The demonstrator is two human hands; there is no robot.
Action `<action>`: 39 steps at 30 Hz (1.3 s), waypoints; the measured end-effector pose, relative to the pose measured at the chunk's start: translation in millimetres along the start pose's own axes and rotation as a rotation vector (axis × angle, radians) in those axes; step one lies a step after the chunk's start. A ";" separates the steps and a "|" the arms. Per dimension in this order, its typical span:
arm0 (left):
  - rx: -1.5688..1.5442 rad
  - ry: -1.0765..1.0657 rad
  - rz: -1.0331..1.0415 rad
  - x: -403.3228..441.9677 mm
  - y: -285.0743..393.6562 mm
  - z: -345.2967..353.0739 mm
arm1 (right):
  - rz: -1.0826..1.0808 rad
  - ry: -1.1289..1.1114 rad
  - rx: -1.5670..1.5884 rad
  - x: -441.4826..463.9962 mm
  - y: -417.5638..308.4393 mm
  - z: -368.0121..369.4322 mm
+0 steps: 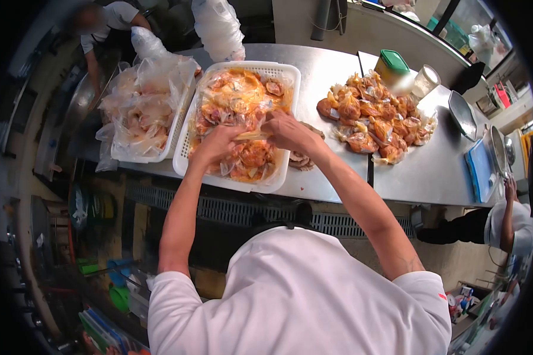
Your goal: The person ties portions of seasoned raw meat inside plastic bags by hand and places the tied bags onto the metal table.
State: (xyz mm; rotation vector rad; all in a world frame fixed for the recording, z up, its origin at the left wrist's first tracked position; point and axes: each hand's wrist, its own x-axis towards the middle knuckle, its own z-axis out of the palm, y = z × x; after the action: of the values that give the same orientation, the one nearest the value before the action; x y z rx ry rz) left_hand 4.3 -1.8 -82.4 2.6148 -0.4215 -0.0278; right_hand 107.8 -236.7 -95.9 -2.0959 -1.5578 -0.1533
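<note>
I have two hands in view: my left hand [222, 144] and my right hand [287, 129], both closed with the fingers gripping one pale strip [252, 136], which is stretched between them; I cannot tell if it is the edge of a plastic bag. Directly under the strip is the orange-red meat [237, 97], many pieces, overlapping too much for me to count, lying in one white basket [296, 89] with perforated walls. The basket stands on the metal counter [317, 65]. Just beside its right side I see one brown coiled thing [302, 161], partly hidden by my forearm. To the left there is a second white basket [179, 127], filled with pale meat in clear plastic [145, 112]. Behind the two baskets stand two bundles of whitish plastic, one tall [219, 29] and one shorter [148, 43]. Farther right lies one pile of small filled bags [376, 115], more than twenty, I think. Near this pile are one container with a green lid [392, 64], one pale jar [425, 81] and one dark tray [462, 115]. Two other persons are near, one upper left [115, 18], one at the right edge [512, 219]. My right sleeve carries one red mark [442, 296], too small to read.
</note>
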 end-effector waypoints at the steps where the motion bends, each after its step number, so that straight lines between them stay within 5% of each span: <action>1: 0.002 -0.001 0.007 0.1 12.0 -9.2 | 0.004 0.004 -0.005 3.8 4.0 -2.7; 3: -0.450 0.059 -0.204 -9.7 40.9 -23.8 | 0.128 0.146 0.097 13.6 10.8 -4.9; 5: -0.653 0.157 -0.189 -6.6 76.7 -3.2 | 0.170 0.206 0.249 28.7 -2.9 -14.0; 7: -1.394 0.142 0.062 0.2 99.4 24.7 | 0.354 0.337 1.267 41.1 -23.0 -16.6; 8: -1.393 0.154 0.060 2.6 86.9 31.5 | 0.281 0.281 1.366 40.5 -33.8 -21.1; 11: -1.148 0.106 -0.171 12.4 45.8 33.4 | 0.370 0.142 1.154 42.6 -35.0 -11.9; 13: -1.524 0.425 -0.097 12.8 25.9 10.3 | 0.430 0.289 0.896 41.1 -40.7 -18.9; 15: -1.387 0.496 -0.117 16.0 30.1 7.5 | 0.757 0.101 0.783 39.4 -53.0 -31.0; 16: -0.990 0.582 -0.139 14.8 60.4 0.9 | 0.842 0.149 0.806 40.1 -52.6 -25.6; 18: -0.265 0.655 -0.137 15.0 82.3 4.4 | 0.742 0.309 0.766 34.3 -43.5 -6.9; 21: -0.102 0.883 -0.053 26.3 92.7 24.2 | 0.584 0.518 0.763 26.6 -40.6 14.7; 23: -0.064 0.914 -0.066 29.6 85.7 31.7 | 0.509 0.602 0.707 23.2 -47.8 13.4; 24: -0.210 0.877 -0.136 28.5 84.0 32.0 | 0.642 0.517 0.815 21.4 -55.3 1.2; 29: -0.646 0.810 -0.213 31.3 66.2 34.3 | 0.652 0.358 0.889 5.5 -47.6 -7.0; 32: -1.235 0.702 -0.194 35.8 54.3 39.4 | 0.656 0.162 1.139 -4.2 -29.2 -6.3; 35: -0.814 0.600 -0.159 47.4 33.6 61.2 | 0.624 0.039 1.349 -15.8 -23.8 -10.8; 36: -0.435 0.607 -0.115 45.3 46.0 55.8 | 0.677 0.144 1.234 -18.5 -22.3 -8.9; 39: -0.274 0.477 -0.059 34.7 81.2 37.5 | 0.754 0.380 1.158 -26.9 -16.3 0.3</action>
State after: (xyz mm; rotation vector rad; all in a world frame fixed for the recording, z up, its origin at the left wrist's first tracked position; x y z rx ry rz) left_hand 10.2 -97.3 -75.3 2.2639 -0.1567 0.4746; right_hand 83.8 -256.4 -101.1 -1.3989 -0.3327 0.4797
